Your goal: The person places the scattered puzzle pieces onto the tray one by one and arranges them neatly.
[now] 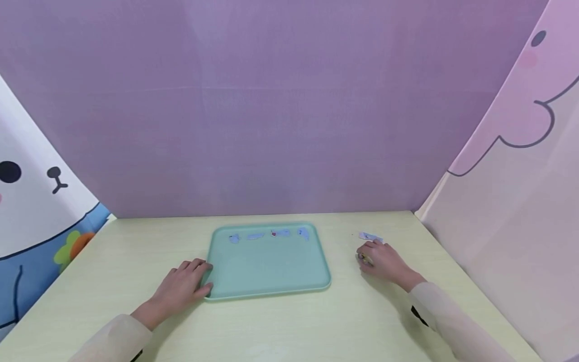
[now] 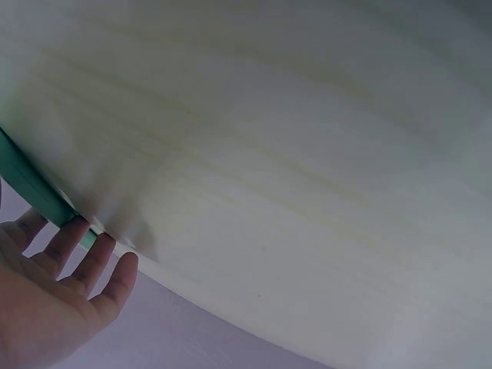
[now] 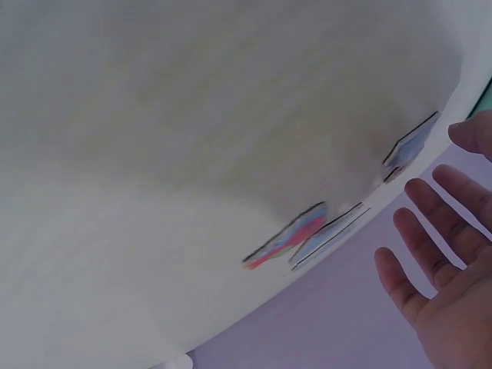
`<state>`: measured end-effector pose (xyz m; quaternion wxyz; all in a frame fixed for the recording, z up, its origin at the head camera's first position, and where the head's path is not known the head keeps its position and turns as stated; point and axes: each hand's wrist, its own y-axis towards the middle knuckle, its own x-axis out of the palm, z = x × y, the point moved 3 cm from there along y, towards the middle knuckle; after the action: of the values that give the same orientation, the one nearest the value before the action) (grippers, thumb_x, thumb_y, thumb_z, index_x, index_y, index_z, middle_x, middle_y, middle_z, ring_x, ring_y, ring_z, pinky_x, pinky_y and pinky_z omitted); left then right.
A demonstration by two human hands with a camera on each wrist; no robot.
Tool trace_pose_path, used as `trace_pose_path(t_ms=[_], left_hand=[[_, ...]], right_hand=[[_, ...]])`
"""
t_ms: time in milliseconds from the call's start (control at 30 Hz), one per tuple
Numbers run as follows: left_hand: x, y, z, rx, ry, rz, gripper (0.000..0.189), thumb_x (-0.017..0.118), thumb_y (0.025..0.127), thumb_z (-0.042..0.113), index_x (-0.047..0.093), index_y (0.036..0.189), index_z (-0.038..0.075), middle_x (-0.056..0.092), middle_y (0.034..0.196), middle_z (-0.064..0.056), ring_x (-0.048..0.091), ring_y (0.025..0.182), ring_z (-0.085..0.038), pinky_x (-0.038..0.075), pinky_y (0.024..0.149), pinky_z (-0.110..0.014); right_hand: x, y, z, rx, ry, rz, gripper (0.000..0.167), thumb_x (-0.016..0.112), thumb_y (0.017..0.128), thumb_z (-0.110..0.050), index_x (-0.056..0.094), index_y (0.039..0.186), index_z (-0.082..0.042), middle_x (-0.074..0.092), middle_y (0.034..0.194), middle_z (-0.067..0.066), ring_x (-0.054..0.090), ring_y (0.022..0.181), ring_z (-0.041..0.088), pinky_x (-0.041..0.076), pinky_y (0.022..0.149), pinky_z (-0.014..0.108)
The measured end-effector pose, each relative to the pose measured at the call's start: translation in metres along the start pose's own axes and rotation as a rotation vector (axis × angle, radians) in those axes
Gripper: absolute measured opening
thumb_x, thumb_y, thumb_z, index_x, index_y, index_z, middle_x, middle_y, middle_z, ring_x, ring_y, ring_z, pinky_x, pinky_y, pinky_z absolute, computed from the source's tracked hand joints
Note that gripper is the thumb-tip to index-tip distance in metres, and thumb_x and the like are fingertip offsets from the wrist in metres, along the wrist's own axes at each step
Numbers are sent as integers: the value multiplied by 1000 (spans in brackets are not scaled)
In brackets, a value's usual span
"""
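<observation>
My left hand (image 1: pixel 183 286) rests at the left edge of a mint-green tray (image 1: pixel 271 269), its fingers loosely extended. In the left wrist view the fingertips lie right at the green tray's rim (image 2: pixel 34 188). Out to the right of the tray, my right hand (image 1: pixel 382 261) is low over the table with a small patterned piece (image 1: pixel 365 259) by its thumb and fingers. Just beyond the fingers lies a flat bluish piece (image 1: pixel 371 236). The right wrist view shows extended fingers, a bluish piece (image 3: pixel 413 144) near the thumb, and a piece with red and blue (image 3: pixel 288 234) farther off.
Several small bluish pieces (image 1: pixel 280 233) lie in a row along the tray's far side. The pale wooden table (image 1: pixel 271 327) meets a purple backdrop (image 1: pixel 289 125) at the back. Cartoon-printed panels (image 1: pixel 511 226) stand on both sides.
</observation>
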<state>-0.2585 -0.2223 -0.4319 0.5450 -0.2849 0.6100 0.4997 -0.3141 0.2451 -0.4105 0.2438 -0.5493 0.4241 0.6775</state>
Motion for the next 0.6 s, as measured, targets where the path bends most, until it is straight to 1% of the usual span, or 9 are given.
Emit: trace_pose_path(t_ms=[167, 300, 600], left_hand=[[-1, 0, 0, 6, 4, 7, 38, 64, 82, 33, 59, 111, 9, 58, 113, -8, 56, 99, -31, 48, 69, -48], [1, 0, -1, 2, 3, 7, 38, 63, 82, 33, 59, 111, 9, 58, 113, -8, 56, 100, -31, 48, 70, -49], [3, 0, -2, 2, 14, 6, 39, 63, 81, 34, 59, 111, 9, 58, 113, -8, 56, 100, -32, 48, 71, -50]], right_hand=[[-2, -9, 1, 44, -12, -45, 28, 70, 75, -20, 67, 100, -9, 66, 97, 6, 59, 90, 27, 49, 71, 48], [-5, -13, 2, 63, 1, -53, 31, 71, 74, -21, 66, 101, -8, 65, 97, 6, 59, 91, 28, 48, 74, 51], [-4, -18, 1, 66, -2, -60, 31, 71, 74, -24, 66, 101, -8, 65, 95, 5, 56, 84, 21, 49, 68, 43]])
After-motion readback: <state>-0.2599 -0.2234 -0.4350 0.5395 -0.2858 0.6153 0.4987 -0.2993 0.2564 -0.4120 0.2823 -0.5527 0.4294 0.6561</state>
